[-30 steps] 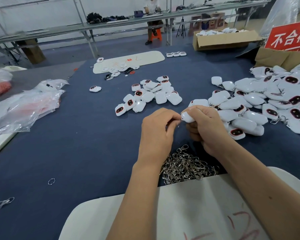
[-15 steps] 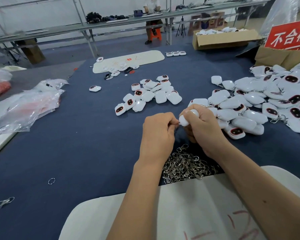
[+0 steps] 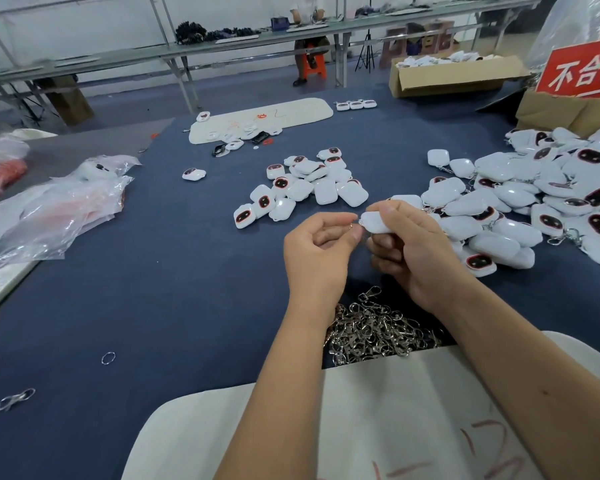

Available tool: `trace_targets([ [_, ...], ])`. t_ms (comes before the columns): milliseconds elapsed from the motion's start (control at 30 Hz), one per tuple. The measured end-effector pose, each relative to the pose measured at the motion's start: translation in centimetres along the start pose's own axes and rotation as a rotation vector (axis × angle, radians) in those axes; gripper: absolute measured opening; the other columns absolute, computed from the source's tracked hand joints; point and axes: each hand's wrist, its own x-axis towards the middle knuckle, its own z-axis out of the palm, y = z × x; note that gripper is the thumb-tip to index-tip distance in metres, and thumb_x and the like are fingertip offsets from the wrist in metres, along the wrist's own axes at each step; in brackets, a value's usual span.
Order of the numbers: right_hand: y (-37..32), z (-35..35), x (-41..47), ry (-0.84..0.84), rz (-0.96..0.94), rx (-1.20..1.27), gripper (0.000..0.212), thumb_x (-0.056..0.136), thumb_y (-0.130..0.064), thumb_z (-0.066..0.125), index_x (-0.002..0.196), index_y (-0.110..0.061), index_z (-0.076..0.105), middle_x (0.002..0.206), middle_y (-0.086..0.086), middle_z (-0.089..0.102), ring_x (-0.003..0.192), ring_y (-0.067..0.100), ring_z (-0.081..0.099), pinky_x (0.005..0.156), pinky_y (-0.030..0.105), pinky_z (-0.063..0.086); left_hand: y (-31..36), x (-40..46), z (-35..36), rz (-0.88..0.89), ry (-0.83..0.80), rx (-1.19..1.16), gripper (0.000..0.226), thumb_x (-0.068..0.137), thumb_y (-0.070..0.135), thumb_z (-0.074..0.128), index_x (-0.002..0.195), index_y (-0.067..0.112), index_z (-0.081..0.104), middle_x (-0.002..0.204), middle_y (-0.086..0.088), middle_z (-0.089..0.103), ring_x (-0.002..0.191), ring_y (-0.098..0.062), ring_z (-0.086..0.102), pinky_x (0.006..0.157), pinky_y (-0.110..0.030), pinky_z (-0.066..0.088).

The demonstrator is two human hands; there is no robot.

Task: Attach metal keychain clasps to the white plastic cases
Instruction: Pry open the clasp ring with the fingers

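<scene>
My right hand (image 3: 414,251) grips a white plastic case (image 3: 374,223) above the blue table. My left hand (image 3: 317,249) pinches a small metal clasp ring (image 3: 355,226) right at the case's left end. A heap of silver keychain clasps (image 3: 374,332) lies on the table just below both wrists. A small group of white cases (image 3: 302,187) sits beyond my hands. A far larger pile of cases (image 3: 534,199), some with clasps on, spreads to the right.
A white board (image 3: 378,420) with red marks lies at the near edge under my forearms. Clear plastic bags (image 3: 59,206) lie at the left. A loose ring (image 3: 108,358) and a clasp (image 3: 14,399) lie front left. Cardboard boxes (image 3: 454,74) and a red sign (image 3: 582,69) stand far right.
Both hands rose slightly and my left hand turned palm-up, its fingers loosening around the ring. The case in my right hand now shows more of its length.
</scene>
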Motion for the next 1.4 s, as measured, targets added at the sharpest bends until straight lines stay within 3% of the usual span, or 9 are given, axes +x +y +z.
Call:
trace_targets([
  [100, 0.1, -0.2, 0.0, -0.054, -0.003, 0.026, 0.011, 0.102, -0.015, 0.057, 0.110, -0.007, 0.059, 0.065, 0.001, 0.052, 0.054, 0.011, 0.034, 0.044, 0.019, 0.033, 0.1, 0.0, 0.0, -0.080, 0.070, -0.118, 0.015, 0.089, -0.002, 0.075, 0.096, 0.011, 0.077, 0.079, -0.008, 0.077, 0.078, -0.013, 0.073, 0.077, -0.023, 0.057],
  [233, 0.4, -0.1, 0.0, -0.097, -0.025, 0.047, 0.041, 0.088, -0.017, 0.068, 0.123, 0.001, 0.057, 0.076, 0.008, 0.066, 0.056, 0.010, 0.043, 0.049, 0.020, 0.038, 0.0, 0.3, -0.3, -0.188, 0.126, -0.232, 0.011, 0.090, -0.003, 0.073, 0.097, 0.004, 0.076, 0.078, -0.009, 0.077, 0.071, -0.012, 0.071, 0.070, -0.022, 0.056],
  [433, 0.4, -0.3, 0.2, -0.035, -0.036, 0.114, 0.031, 0.088, -0.030, 0.069, 0.101, -0.003, 0.063, 0.069, 0.004, 0.066, 0.051, 0.005, 0.044, 0.046, 0.016, 0.038, 0.1, 0.7, -0.9, -0.046, 0.003, -0.032, 0.016, 0.088, -0.005, 0.073, 0.090, 0.010, 0.077, 0.076, -0.006, 0.078, 0.074, -0.010, 0.073, 0.071, -0.018, 0.055],
  [600, 0.2, -0.3, 0.3, 0.048, -0.016, 0.027, 0.036, 0.084, -0.045, 0.072, 0.083, -0.009, 0.066, 0.059, -0.001, 0.059, 0.045, 0.004, 0.039, 0.040, 0.016, 0.034, 0.2, 0.8, -1.5, 0.086, -0.202, 0.197, 0.023, 0.086, -0.006, 0.075, 0.083, 0.017, 0.077, 0.081, -0.005, 0.078, 0.081, -0.020, 0.075, 0.086, -0.034, 0.061],
  [733, 0.2, 0.0, 0.2, 0.055, -0.036, 0.019, 0.034, 0.084, -0.048, 0.070, 0.070, -0.017, 0.070, 0.060, 0.001, 0.060, 0.045, 0.005, 0.040, 0.041, 0.017, 0.036, 0.3, 0.8, -1.4, 0.097, -0.167, 0.197, 0.018, 0.088, -0.003, 0.075, 0.088, 0.015, 0.078, 0.083, -0.004, 0.079, 0.082, -0.020, 0.076, 0.082, -0.027, 0.059],
  [900, 0.0, 0.1, 0.1, -0.033, -0.097, 0.185, 0.033, 0.092, -0.030, 0.064, 0.113, -0.004, 0.062, 0.073, 0.006, 0.067, 0.057, 0.007, 0.053, 0.054, 0.018, 0.046, 0.3, 0.1, 0.1, -0.207, -0.088, -0.154, 0.008, 0.097, 0.004, 0.067, 0.100, 0.008, 0.073, 0.081, -0.006, 0.076, 0.076, -0.010, 0.071, 0.073, -0.022, 0.055],
  [1100, 0.4, 0.2, 0.1, -0.056, -0.115, 0.094, 0.042, 0.090, -0.026, 0.068, 0.125, -0.003, 0.062, 0.084, 0.015, 0.056, 0.060, 0.010, 0.052, 0.061, 0.021, 0.050, 0.6, 0.4, -0.1, -0.300, -0.012, -0.316, 0.011, 0.100, 0.005, 0.063, 0.095, 0.010, 0.071, 0.103, -0.018, 0.077, 0.084, -0.015, 0.069, 0.075, -0.023, 0.055],
  [1233, 0.6, 0.2, 0.0, -0.047, -0.122, 0.044, 0.040, 0.087, -0.029, 0.071, 0.119, -0.005, 0.065, 0.079, 0.008, 0.068, 0.061, 0.009, 0.054, 0.060, 0.021, 0.050, 0.2, 0.7, -0.5, -0.073, 0.052, 0.038, 0.015, 0.097, 0.003, 0.065, 0.085, 0.011, 0.071, 0.077, -0.004, 0.072, 0.072, -0.012, 0.063, 0.072, -0.028, 0.053],
  [1400, 0.9, 0.3, 0.0, -0.021, -0.138, -0.054, 0.036, 0.088, -0.033, 0.071, 0.114, -0.009, 0.069, 0.080, 0.007, 0.067, 0.064, 0.011, 0.054, 0.062, 0.024, 0.049, 0.0, 0.6, -1.2, 0.248, 0.051, 0.559, 0.019, 0.092, 0.006, 0.068, 0.078, 0.019, 0.070, 0.074, 0.009, 0.068, 0.073, -0.010, 0.061, 0.069, -0.023, 0.050],
])
